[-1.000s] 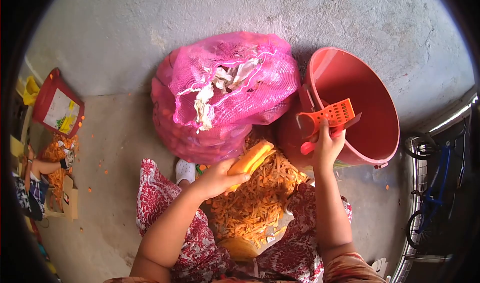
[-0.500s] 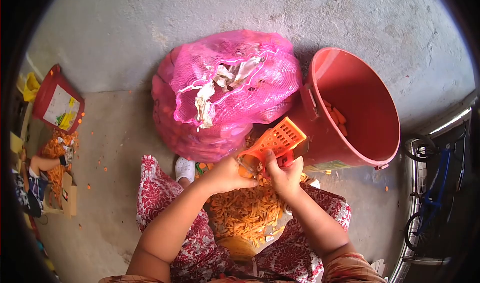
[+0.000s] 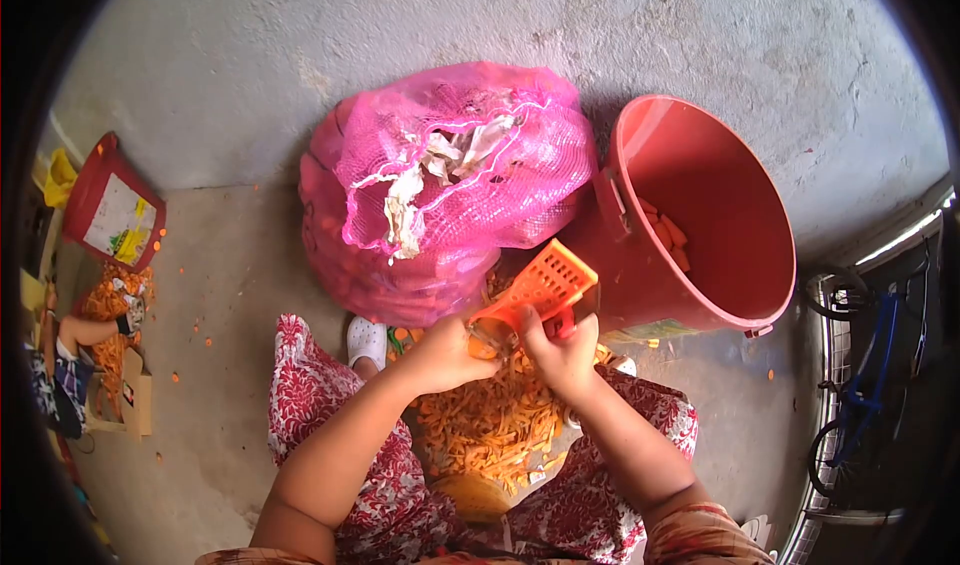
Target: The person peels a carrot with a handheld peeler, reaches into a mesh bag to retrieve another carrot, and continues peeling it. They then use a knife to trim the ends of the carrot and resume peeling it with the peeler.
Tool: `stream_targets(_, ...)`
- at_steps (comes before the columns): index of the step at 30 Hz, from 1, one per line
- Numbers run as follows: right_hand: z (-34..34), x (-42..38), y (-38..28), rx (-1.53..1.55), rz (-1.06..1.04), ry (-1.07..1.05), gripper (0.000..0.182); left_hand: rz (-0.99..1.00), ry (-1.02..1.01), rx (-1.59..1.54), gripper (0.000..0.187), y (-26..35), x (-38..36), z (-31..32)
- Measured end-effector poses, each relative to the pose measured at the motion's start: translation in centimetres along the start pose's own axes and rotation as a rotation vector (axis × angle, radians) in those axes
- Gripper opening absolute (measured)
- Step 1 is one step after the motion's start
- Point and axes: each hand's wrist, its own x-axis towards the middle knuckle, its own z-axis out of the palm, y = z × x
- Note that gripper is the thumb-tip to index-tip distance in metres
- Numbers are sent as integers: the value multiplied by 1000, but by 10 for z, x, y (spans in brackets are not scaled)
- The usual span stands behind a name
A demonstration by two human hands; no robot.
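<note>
Between my two hands is an orange tool with a slotted, perforated head (image 3: 556, 275), pointing up and to the right. My right hand (image 3: 562, 353) is closed around its red part, with the thumb along the orange piece. An orange carrot (image 3: 486, 339) shows at the fingers of my left hand (image 3: 445, 355), which are wrapped round it; most of it is hidden. The tool's lower end overlaps the carrot. Below both hands, a heap of orange peelings (image 3: 490, 425) lies on the floor between my legs.
A pink mesh sack (image 3: 450, 165) stands against the wall ahead. Right of it is a large red bucket (image 3: 700, 215) with carrots inside. Far left are another red bucket (image 3: 110, 200), peelings and a person's leg (image 3: 90, 331). A blue bicycle (image 3: 868, 385) is at right.
The whole view has shifted slightly. Both hands and the orange tool appear a little further left, with the hold unchanged.
</note>
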Motion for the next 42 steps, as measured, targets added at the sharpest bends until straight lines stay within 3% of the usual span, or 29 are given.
stream_targets(1, -9, 4, 3, -188, 102, -86, 23, -63, -38, -32, 42, 4, -2, 0)
stream_targets(2, -12, 13, 5, -83, 87, -13, 20, -45, 2, -69, 42, 6, -3, 0)
stream_targets(3, -12, 25, 3, 94, 42, 141, 15, -27, 43, -107, 42, 7, -4, -1)
stream_targets(4, -25, 38, 10, 8, 105, 244, 12, -9, 85, -144, 41, 7, -5, -1)
stream_targets(5, -42, 52, 33, -75, -4, 349, 10, 95, 90, -82, 42, -10, -1, -1)
stream_targets(7, -61, 68, 24, 128, 174, 577, 6, 34, 56, -84, 42, -4, -6, -2)
stream_targets(9, -63, 66, 13, 168, 141, 508, 8, 7, 45, -67, 43, -6, -8, -4)
stream_targets(12, -41, 48, 5, 136, 133, 306, 11, 126, 157, 54, 42, -33, 0, -1)
stream_targets(16, -20, 27, -12, 190, 204, 77, 11, 16, 73, 94, 44, -14, -1, -4)
stream_targets(17, -19, 26, 3, -17, 82, 109, 11, 23, 75, 84, 44, -16, -1, -3)
stream_targets(20, -43, 62, 21, -98, -151, 450, 12, 71, 145, 269, 44, -1, -8, -2)
stream_targets(22, -69, 69, -6, 76, 189, 530, 11, 133, 271, 407, 43, 1, -10, -2)
stream_targets(24, -68, 60, -13, 36, 204, 445, 12, 211, 445, 482, 42, -12, -9, 0)
stream_targets(26, -42, 42, -16, 90, 139, 339, 13, 192, 452, 589, 47, -11, -6, -1)
stream_targets(29, -22, 25, -11, -83, 101, 154, 13, 219, 450, 667, 49, -7, -6, 3)
stream_targets(33, -36, 50, -2, -151, -53, 392, 14, 306, 497, 722, 49, -3, -12, 8)
stream_targets(34, -47, 62, -1, -174, 18, 485, 8, 316, 519, 722, 48, -2, -12, 8)
stream_targets(36, -57, 61, -8, 111, 230, 514, 6, 338, 530, 753, 49, -5, -10, 3)
stream_targets(38, -47, 50, -10, 75, 114, 389, 9, 331, 530, 783, 49, -7, -9, 3)
stream_targets(41, -23, 29, -8, 15, 80, 178, 20, 303, 516, 781, 50, -6, -9, 7)
stream_targets(42, -22, 28, -5, 9, 153, 193, 17, 308, 524, 742, 50, -5, -9, 8)
